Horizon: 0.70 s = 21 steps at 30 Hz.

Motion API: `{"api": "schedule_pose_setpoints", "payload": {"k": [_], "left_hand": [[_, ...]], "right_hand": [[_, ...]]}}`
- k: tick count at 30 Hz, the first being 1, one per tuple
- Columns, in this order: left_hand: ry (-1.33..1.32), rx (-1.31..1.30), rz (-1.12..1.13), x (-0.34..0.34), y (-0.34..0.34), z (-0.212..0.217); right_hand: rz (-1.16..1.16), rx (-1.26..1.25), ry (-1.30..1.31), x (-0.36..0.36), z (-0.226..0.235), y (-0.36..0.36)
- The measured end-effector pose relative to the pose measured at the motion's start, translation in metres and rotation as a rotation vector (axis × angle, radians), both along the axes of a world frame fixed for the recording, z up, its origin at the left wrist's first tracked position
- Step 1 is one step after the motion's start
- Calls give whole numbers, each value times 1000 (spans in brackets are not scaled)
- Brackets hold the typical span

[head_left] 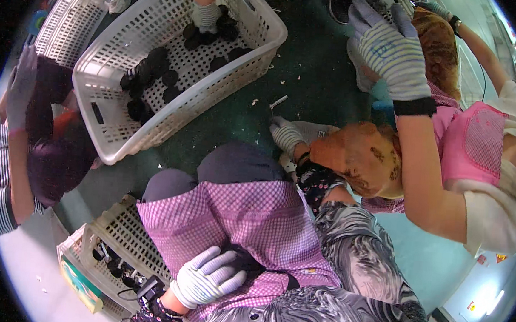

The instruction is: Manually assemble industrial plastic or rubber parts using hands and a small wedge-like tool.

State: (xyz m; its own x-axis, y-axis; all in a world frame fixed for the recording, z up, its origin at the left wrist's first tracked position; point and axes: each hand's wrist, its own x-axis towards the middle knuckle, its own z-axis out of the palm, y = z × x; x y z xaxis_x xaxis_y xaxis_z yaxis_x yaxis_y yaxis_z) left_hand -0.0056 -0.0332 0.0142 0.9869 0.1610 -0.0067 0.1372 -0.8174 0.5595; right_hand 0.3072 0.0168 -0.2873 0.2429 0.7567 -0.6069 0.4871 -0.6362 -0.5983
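Observation:
My left hand point(208, 277), in a striped knit glove, lies on the pink checked apron point(248, 220) over my lap. Its fingers are spread beside a dark patch point(242, 260), and nothing is clearly held in it. My right hand point(285, 133), also gloved, reaches down to the green floor point(312, 75), its flowered sleeve cover point(313, 180) behind it. Whether its fingers hold anything cannot be made out. A small pale stick point(278, 101) lies just beyond it.
A large white slotted basket point(259, 59) holds several dark round pieces point(151, 64), with another person's gloved hand point(207, 15) in it. Smaller baskets point(118, 232) sit at lower left. A co-worker's gloved hand point(391, 50) is raised at right, beside a head in an orange scarf point(360, 156).

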Motion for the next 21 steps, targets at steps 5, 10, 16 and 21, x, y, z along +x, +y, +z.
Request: {"api": "schedule_pose_setpoints", "payload": {"k": [5,10,16,21], "left_hand": [[127,-55,-44,12,19,9],[64,-36,-43,17,21,3],[81,-92,50,17,17,10],[75,-88,52,17,16,10]], "right_hand": [[281,-189,-390,-16,39,28],[651,-166,-691,-11,18,31],[820,-192,-749,3,10,43],[756,-190,-638,2,3,42]]}}
